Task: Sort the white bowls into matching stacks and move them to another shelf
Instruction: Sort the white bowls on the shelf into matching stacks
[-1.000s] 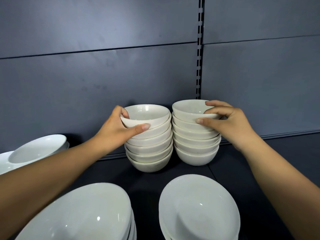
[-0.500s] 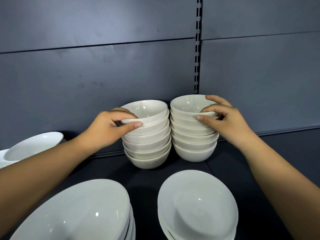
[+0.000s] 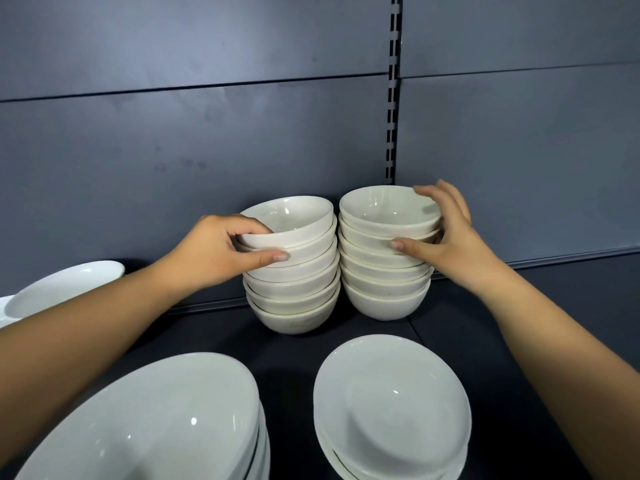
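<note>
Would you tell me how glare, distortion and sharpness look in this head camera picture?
Head view: small glints on the large front bowls and the medium front bowls; wide-angle stretch swells those near bowls and bends the back-panel seam; left hand, right hand, left small stack and right small stack are sharp.

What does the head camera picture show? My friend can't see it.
The left hand grips the top of the left bowl stack, whose top bowl tilts; the right hand grips the right bowl stack. Bigger white bowls sit nearer on the dark shelf.
</note>
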Demonstrator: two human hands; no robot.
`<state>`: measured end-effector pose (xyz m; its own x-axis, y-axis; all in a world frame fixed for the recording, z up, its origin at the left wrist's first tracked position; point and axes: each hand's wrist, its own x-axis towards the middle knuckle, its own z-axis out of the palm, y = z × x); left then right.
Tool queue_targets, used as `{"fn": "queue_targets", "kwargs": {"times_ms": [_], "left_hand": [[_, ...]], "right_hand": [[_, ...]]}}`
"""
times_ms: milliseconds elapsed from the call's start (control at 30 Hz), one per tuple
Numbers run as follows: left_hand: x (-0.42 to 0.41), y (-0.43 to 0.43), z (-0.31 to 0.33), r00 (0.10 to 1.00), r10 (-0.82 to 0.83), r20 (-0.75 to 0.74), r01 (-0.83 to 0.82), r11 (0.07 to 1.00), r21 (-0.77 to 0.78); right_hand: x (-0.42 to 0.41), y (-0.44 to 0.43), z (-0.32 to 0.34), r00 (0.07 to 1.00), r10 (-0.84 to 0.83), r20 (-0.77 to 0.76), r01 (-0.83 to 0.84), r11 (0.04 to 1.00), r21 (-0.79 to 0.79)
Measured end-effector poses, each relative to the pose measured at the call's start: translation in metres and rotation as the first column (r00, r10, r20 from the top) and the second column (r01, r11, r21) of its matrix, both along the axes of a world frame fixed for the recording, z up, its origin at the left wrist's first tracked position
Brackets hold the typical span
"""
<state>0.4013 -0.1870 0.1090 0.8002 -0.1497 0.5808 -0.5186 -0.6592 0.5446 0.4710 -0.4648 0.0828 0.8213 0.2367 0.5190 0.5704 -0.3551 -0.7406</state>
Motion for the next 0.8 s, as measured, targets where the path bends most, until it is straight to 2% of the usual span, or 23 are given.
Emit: {"fn": "queue_targets", "kwargs": {"times_ms": [200,367,467,533,600,633,700,800], "left_hand": [[0.001,0.0,0.0,1.0,0.017,-0.005,-0.017,1.0,-0.008],[0.01,0.007,-0.008,0.995,0.062,0.073,-0.07,0.99,0.12],[0.011,0.008,-0.017,0.989,0.06,0.134,-0.072,0.993,0.093],[0.009,0.011,-0.021,0.99,0.075,0.122,-0.083,0.995,0.056],[0.008,0.015,-0.028,0.991,0.131,0.032,-0.131,0.991,-0.011],[0.008,0.017,-0.034,0.987,0.147,-0.064,-0.152,0.985,-0.08],[0.008,0.02,-0.045,0.961,0.063,-0.269,-0.138,0.953,-0.27],[0.008,0.022,-0.06,0.912,-0.096,-0.398,-0.084,0.908,-0.41]], "right_hand": [[0.001,-0.003,-0.018,0.996,0.033,-0.086,-0.033,0.999,0.005],[0.001,-0.001,-0.024,0.981,0.085,-0.172,-0.067,0.992,0.11],[-0.002,-0.001,-0.033,0.973,0.105,-0.204,-0.07,0.982,0.175],[-0.004,0.001,-0.041,0.963,0.099,-0.252,-0.05,0.98,0.194],[-0.007,0.002,-0.048,0.953,0.094,-0.288,-0.044,0.984,0.175],[-0.007,0.003,-0.052,0.95,0.09,-0.298,-0.039,0.985,0.17],[-0.005,0.005,-0.058,0.949,0.079,-0.307,-0.021,0.982,0.189],[-0.002,0.008,-0.063,0.937,0.084,-0.34,-0.01,0.977,0.212]]}}
